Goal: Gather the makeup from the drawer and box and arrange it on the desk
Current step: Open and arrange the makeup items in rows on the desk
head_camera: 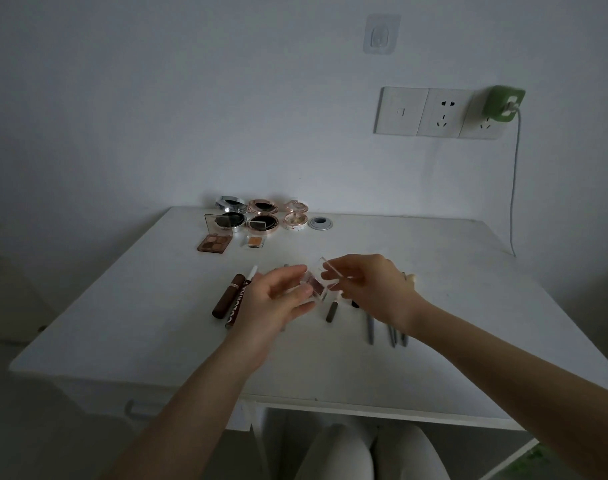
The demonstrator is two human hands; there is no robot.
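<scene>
Just left of the left hand (pixel 278 299), a brown tube (pixel 228 296), a white-capped pen (pixel 252 271) and a lettered tube (pixel 236 311) lie side by side on the desk (pixel 469 289). Beyond the hands, toward the wall, an open palette (pixel 215 242), a small orange pan (pixel 255 240) and three open compacts (pixel 262 214) stand grouped.

The left hand grips the base of a clear eyeshadow case (pixel 314 284), held in the air between both hands. The right hand (pixel 372 289) pinches its lid (pixel 328 270), which is tilted up. The step in hand seems to be opening this case, so that it can be shown like the other open pieces. Next, it likely needs setting down lid-up in the bare spot to the right of the orange pan, which calls for a steady grip on a slippery case.

Below and right of the right hand lie a dark stick (pixel 331 311) and several grey pencils (pixel 370 329). They lie directly under the hands, so a dropped case or a low wrist could scatter them.
</scene>
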